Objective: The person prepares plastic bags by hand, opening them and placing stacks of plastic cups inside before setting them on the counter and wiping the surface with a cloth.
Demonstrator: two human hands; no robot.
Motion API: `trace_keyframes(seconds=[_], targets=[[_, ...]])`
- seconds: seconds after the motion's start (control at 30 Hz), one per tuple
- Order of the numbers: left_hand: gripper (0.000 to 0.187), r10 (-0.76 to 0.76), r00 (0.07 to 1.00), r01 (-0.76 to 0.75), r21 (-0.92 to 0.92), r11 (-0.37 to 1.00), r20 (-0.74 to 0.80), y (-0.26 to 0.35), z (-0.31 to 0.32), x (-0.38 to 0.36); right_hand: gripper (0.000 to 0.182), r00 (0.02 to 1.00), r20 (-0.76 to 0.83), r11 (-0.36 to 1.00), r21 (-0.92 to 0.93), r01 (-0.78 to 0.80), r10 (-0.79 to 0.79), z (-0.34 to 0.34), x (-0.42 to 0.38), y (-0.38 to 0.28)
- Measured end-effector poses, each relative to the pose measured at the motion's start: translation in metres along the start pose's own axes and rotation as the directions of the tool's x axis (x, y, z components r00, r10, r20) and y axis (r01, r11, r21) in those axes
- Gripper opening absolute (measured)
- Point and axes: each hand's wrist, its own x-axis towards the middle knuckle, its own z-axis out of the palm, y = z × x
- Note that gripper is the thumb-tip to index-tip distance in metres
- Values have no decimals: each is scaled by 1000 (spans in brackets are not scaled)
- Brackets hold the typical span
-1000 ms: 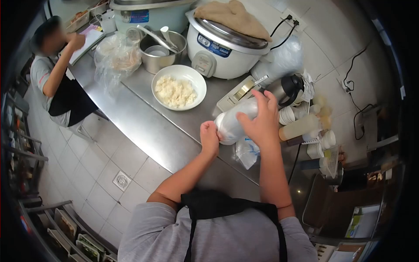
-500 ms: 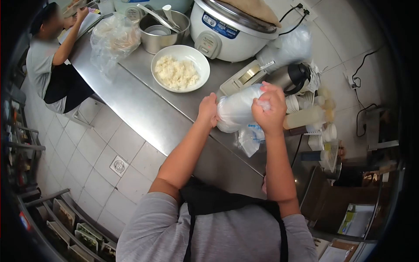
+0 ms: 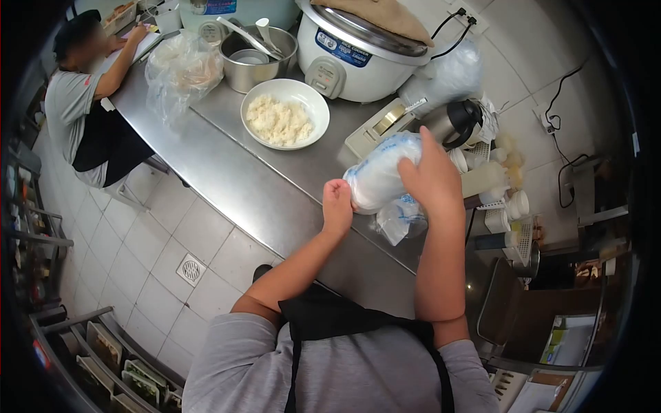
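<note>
A bundle of clear plastic bags with blue print [image 3: 380,175] is held over the steel counter [image 3: 227,162]. My left hand [image 3: 337,204] is closed in a fist on the bundle's lower left end. On its right side my right hand [image 3: 434,179] lies flat and wraps it. A loose bag [image 3: 398,221] lies just below the bundle. A white bowl of cooked rice [image 3: 284,114] stands on the counter to the upper left, apart from both hands.
A large rice cooker [image 3: 358,55] with a brown cloth on its lid stands at the back. A steel pot with utensils [image 3: 256,58], a crumpled bag [image 3: 180,72], a steel flask [image 3: 454,122], sauce bottles and small cups [image 3: 502,199] crowd the counter. Another person [image 3: 89,103] sits at the far left.
My right hand has opened from a pinch at the bundle's top and slid down over its right side. My left hand has dropped a little lower along the left end.
</note>
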Motion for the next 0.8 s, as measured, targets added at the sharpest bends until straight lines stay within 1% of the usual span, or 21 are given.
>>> trace_keyframes(seconds=[0.07,0.1,0.17,0.2,0.27,0.3,0.33,0.43,0.53,0.57,0.63,0.73,0.8], targets=[[13,-79,997,76,-96,992,-27,3,4,-4,35,995,89,986,-168,-26,41,2,13,-19],[12,-121,992,115,-142,983,-37,5,5,-5,32,1000,-6,977,-212,19,-21,10,13,-15],[11,-275,953,303,-336,892,130,10,-2,11,29,969,-186,944,-316,97,-162,28,13,-2],[11,-338,915,401,-421,813,220,13,-6,19,27,945,-227,938,-307,160,-235,29,13,1],[8,-465,865,500,-384,776,187,20,-14,35,24,875,-310,913,-290,285,-372,28,10,6],[8,-521,837,544,-362,757,169,22,-16,42,23,864,-322,913,-268,309,-387,29,9,8],[12,-521,836,548,-294,783,172,13,-19,49,23,852,-337,911,-244,332,-401,29,10,9],[15,-451,892,445,-184,876,9,-8,-15,55,21,813,-390,901,-137,412,-431,31,7,10],[17,-353,931,335,-164,928,-96,-3,-5,46,19,773,-435,872,-62,486,-461,31,9,14],[18,-330,938,308,-177,935,-110,-5,-4,42,18,760,-448,860,-41,509,-471,31,9,15],[18,-267,953,237,-200,951,-143,-4,-5,33,17,776,-433,855,23,519,-459,30,10,15],[21,-348,934,304,-325,895,-84,17,-5,17,16,775,-402,820,95,565,-487,25,11,17],[21,-483,875,468,-302,830,26,32,-11,18,15,774,-376,796,137,590,-509,23,7,22]])
